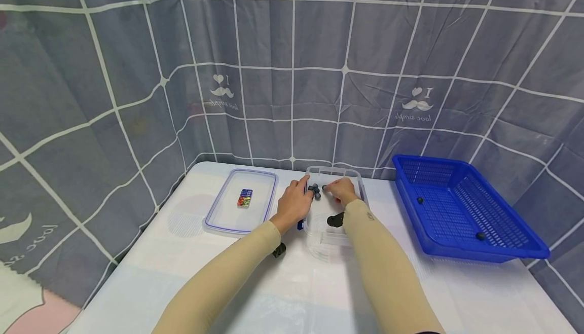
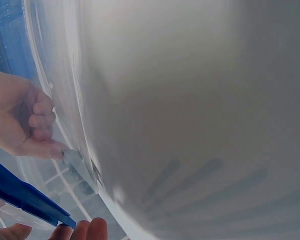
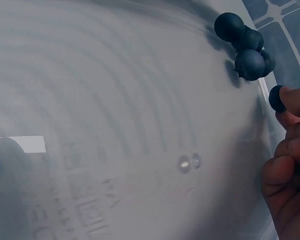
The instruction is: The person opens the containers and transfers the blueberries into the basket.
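A clear plastic food container with a blue side latch stands open on the table. My left hand grips its left wall, fingers at the rim beside the latch. Inside the container my right hand pinches one blueberry between thumb and finger. Several more blueberries sit bunched together on the container floor, just left of that hand in the head view. Through the clear wall, the left wrist view also catches the right hand.
On the left lies a clear lid with a blue-purple seal, a small fruit-printed packet on it. To the right, a blue plastic basket holds two dark berries. A grey checked curtain hangs behind the table.
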Demonstrator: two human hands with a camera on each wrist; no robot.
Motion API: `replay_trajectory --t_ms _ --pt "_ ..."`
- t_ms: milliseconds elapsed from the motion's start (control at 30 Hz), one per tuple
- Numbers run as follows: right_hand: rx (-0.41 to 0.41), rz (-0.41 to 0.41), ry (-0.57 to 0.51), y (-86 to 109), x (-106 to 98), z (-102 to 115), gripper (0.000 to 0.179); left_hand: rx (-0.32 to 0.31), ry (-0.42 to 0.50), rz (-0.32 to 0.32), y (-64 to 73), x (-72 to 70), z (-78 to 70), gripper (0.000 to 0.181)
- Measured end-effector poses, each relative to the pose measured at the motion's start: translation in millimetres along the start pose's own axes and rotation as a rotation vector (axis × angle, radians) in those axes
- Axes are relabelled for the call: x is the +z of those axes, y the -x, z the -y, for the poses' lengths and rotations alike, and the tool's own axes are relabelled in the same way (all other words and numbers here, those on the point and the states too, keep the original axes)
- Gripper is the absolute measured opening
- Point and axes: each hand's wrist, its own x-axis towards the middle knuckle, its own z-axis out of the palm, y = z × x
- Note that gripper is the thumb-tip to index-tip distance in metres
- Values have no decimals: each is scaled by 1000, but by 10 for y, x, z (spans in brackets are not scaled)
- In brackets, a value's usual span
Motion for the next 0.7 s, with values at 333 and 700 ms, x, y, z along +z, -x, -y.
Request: replay_trajectory --t_ms 333,700 --pt "-54 63 35 10 -123 115 28 -9 -5 7 15 -24 -24 54" --pt "-90 138 13 81 -300 293 38 -20 0 18 30 -23 -44 53"
